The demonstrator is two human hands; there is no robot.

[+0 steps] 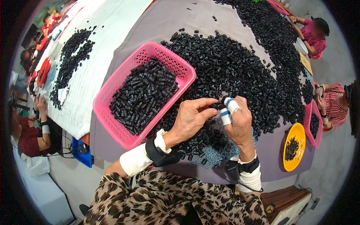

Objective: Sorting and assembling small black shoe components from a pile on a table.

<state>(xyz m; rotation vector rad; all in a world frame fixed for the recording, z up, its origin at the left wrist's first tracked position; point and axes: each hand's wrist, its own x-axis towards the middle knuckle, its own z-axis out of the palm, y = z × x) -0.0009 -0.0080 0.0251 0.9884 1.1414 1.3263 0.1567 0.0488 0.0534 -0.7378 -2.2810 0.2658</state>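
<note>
My left hand and my right hand meet over a large heap of small black plastic pieces that look like cord locks. Between their fingertips they pinch one small black plastic piece, partly hidden by the fingers. White finger sleeves with blue stripes cover two fingers of my right hand. Below the hands lies a pile of tiny bluish metal springs. Left of my left hand, a pink perforated basket holds many black cylindrical pieces.
To the right stand a yellow plate with slim black parts and a second pink basket. Co-workers sit along the right side and the left. A white-covered table adjoins on the left, with another black heap on it.
</note>
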